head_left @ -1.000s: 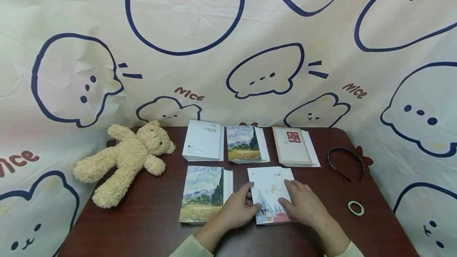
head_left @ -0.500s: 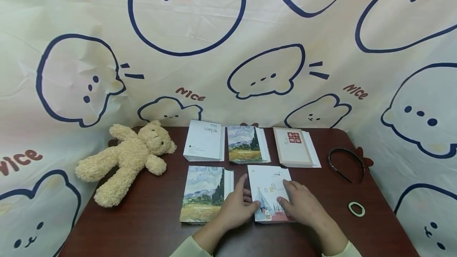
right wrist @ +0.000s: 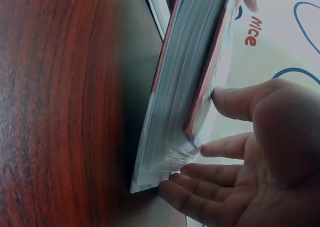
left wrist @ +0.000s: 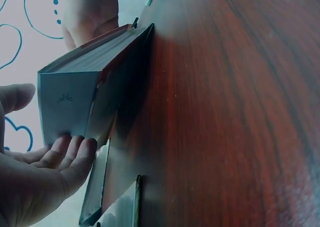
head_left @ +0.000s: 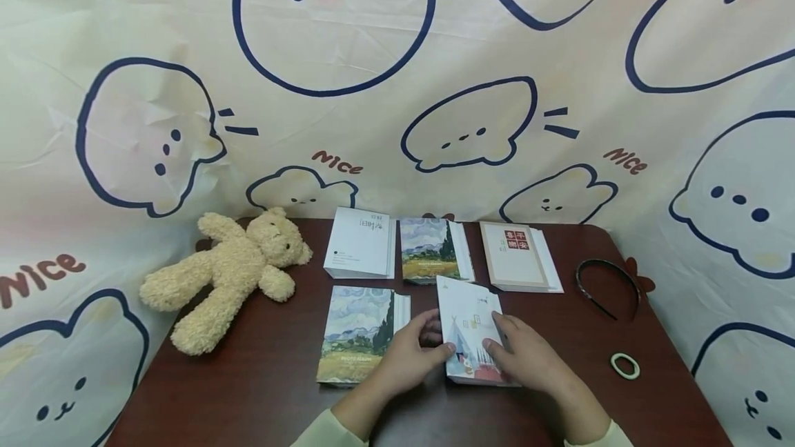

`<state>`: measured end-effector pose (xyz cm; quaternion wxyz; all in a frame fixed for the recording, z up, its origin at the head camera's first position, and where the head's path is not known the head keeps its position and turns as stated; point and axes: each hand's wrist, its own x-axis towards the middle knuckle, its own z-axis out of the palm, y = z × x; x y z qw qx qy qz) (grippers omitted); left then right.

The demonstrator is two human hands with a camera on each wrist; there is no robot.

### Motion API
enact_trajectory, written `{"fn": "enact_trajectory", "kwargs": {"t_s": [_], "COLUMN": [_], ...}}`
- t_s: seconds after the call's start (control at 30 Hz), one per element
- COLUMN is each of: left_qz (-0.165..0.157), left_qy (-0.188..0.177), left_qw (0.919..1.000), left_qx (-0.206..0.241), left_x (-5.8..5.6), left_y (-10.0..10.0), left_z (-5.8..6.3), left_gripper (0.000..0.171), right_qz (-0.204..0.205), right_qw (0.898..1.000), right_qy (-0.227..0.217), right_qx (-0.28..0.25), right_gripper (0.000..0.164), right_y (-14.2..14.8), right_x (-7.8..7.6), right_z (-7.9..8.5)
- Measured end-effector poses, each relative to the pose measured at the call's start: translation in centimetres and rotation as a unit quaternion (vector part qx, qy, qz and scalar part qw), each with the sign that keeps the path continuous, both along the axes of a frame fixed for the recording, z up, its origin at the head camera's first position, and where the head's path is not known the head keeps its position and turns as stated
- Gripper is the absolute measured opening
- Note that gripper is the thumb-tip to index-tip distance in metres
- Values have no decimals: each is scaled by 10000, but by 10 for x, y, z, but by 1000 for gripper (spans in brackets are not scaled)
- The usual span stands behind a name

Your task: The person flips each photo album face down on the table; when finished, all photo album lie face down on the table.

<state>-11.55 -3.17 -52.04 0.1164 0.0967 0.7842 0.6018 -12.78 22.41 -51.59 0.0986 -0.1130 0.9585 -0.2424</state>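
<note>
A thick white photo album (head_left: 464,319) with a blue tent drawing lies between both hands at the front of the table, its spine side raised in a tilt. My left hand (head_left: 413,356) holds the spine side. In the left wrist view its fingers curl under the lower edge of the spine (left wrist: 67,109), with the thumb by the cover. My right hand (head_left: 533,359) grips the opposite side. The right wrist view has its thumb on the cover and its fingers along the corner, beside the stacked pages (right wrist: 187,72).
Left of the hands lies a landscape-cover album (head_left: 354,336). Behind stand a white album (head_left: 357,243), a smaller landscape album (head_left: 428,250) and a beige album (head_left: 512,257). A plush bear (head_left: 236,274) lies left; a headband (head_left: 599,264) and a green ring (head_left: 625,366) lie right.
The album has gone from lying level to tilted, its left spine side lifted. My left fingers, stretched out half a second ago, have moved in under the spine. The right hand keeps its hold.
</note>
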Motion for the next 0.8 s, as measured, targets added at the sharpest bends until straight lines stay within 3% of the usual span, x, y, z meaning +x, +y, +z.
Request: {"fn": "enact_trajectory", "kwargs": {"t_s": [0.23,0.33,0.8], "left_qz": [-282,-316,-127], "left_qy": [561,552,431], "left_qw": [9979,9979,9977], "left_qx": [-148,116,515], "left_x": [1,1,3], "left_y": [-5,-6,-10], "left_z": [5,7,25], "left_gripper": [75,74,75], "right_qz": [79,112,62], "right_qw": [9990,9980,9868], "right_qy": [-200,-306,-745], "right_qx": [-400,-548,-1438], "right_gripper": [65,65,63], "right_y": [-1,-2,-17], "right_x": [-1,-2,-1], "right_z": [4,3,2]}}
